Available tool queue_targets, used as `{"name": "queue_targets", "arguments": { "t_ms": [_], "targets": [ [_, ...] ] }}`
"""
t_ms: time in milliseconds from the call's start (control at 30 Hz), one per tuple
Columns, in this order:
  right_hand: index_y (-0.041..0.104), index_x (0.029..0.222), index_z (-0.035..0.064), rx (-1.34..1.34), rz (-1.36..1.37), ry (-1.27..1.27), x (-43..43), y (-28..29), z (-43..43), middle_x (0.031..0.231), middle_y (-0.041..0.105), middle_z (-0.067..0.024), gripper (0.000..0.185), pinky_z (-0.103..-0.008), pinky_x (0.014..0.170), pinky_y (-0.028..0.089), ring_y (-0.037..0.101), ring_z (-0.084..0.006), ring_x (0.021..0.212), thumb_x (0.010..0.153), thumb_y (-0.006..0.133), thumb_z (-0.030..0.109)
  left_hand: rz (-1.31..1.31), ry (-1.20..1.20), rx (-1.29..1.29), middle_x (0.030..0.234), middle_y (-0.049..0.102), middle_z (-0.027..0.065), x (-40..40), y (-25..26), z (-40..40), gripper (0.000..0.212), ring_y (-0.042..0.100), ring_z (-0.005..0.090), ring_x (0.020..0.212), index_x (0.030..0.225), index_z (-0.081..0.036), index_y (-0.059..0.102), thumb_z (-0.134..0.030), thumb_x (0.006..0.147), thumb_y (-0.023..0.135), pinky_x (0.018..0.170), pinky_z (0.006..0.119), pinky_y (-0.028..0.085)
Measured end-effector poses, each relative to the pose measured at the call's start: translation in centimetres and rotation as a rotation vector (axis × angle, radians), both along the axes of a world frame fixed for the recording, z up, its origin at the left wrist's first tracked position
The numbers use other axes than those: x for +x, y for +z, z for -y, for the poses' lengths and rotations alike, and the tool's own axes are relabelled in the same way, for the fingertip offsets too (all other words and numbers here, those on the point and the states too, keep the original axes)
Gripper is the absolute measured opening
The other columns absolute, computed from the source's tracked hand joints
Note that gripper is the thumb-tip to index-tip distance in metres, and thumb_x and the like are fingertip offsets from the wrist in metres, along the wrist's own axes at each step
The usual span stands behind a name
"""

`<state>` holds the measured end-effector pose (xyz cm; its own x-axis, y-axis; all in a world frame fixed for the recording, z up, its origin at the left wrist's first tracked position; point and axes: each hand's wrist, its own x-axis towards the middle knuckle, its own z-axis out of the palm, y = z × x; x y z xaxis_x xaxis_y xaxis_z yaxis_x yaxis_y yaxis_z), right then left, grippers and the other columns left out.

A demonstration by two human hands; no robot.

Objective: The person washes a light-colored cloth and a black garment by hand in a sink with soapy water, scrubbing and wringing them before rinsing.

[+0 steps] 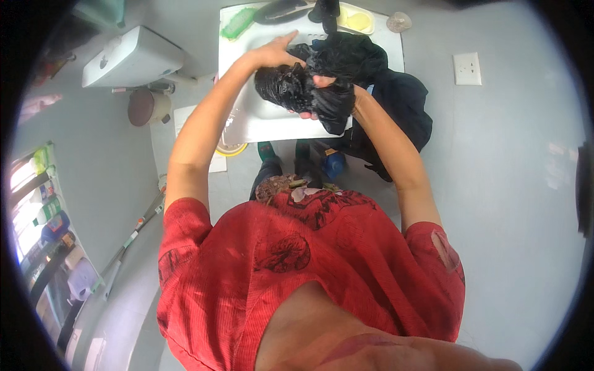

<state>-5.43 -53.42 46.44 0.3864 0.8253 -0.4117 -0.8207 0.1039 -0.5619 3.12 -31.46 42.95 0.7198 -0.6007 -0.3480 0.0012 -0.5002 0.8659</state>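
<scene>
A wet black garment (285,88) with white suds is bunched up above the white washbasin (241,132). My right hand (324,82) grips it from the right, its thumb on top and fingertips showing underneath. On the upper left, my left hand (274,53) has its index finger stretched out and its thumb apart, touching the wet cloth; its other fingers are hard to make out. More dark cloth (355,53) lies at the back right of the basin. A dark fabric (401,111) hangs over the right edge, beside my right forearm.
Along the basin's back stand a green brush (239,24), a dark oval object (280,11), a black faucet (327,14), a soap dish (356,21) and a cup (399,22). The toilet tank (134,58) is left. A wall socket (467,68) is right; bottles (48,211) line the window.
</scene>
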Motion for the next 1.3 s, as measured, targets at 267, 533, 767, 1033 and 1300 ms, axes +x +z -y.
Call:
{"name": "queue_targets", "arguments": {
  "t_ms": [267,533,767,1033,1300],
  "targets": [
    [0.033,0.141,-0.0006,1.056,-0.558,0.109,0.5,-0.1,-4.8,0.115,0.043,-0.0208,0.092,-0.0244,0.057,0.042,0.048,-0.0220,0.083,0.076,0.077,0.049,-0.861,0.048,-1.453,0.150,0.033,0.0248,-3.9,3.4,0.2,0.089,0.040,0.0367,0.134,0.149,-0.005,0.030,-0.071,0.090,0.038,0.114,0.046,0.030],
    [0.046,0.136,0.0302,0.920,-0.479,-0.264,0.7,2.2,-7.0,0.117,0.046,-0.0185,0.060,-0.0291,0.063,0.046,0.051,-0.0243,0.085,0.083,0.073,0.039,-0.560,0.341,-1.925,0.125,0.053,0.0180,-4.0,1.2,1.2,0.070,0.045,0.0382,0.126,0.126,-0.010,0.051,-0.069,0.088,0.045,0.110,0.051,0.034],
    [0.058,0.117,0.0014,-0.081,0.016,-0.224,1.6,0.3,-3.2,0.097,0.066,-0.0122,0.045,-0.0263,0.068,0.056,0.066,-0.0150,0.080,0.086,0.068,0.032,-0.817,0.756,-1.130,0.083,0.064,0.0112,-3.1,5.0,0.1,0.021,0.062,0.0233,0.078,0.097,-0.007,0.062,-0.027,0.091,0.065,0.076,0.035,0.054],
    [0.059,0.114,0.0000,-0.351,0.448,-0.149,3.1,-2.6,-3.4,0.092,0.064,-0.0038,0.044,-0.0254,0.071,0.048,0.060,-0.0111,0.077,0.087,0.065,0.035,-0.274,0.743,-0.673,0.077,0.059,0.0031,-2.4,2.2,1.2,0.013,0.058,0.0115,0.070,0.089,-0.003,0.062,-0.014,0.083,0.066,0.062,0.026,0.047],
    [0.037,0.145,0.0087,0.276,-0.800,-0.308,0.8,-7.6,-2.6,0.142,0.037,-0.0290,0.068,-0.0649,0.107,0.032,0.036,-0.0541,0.130,0.093,0.053,0.050,0.458,0.613,-0.419,0.076,0.063,0.0031,-4.8,5.3,3.1,0.012,0.058,0.0105,0.072,0.079,-0.002,0.061,-0.012,0.084,0.067,0.070,0.024,0.046]
  ]
}}
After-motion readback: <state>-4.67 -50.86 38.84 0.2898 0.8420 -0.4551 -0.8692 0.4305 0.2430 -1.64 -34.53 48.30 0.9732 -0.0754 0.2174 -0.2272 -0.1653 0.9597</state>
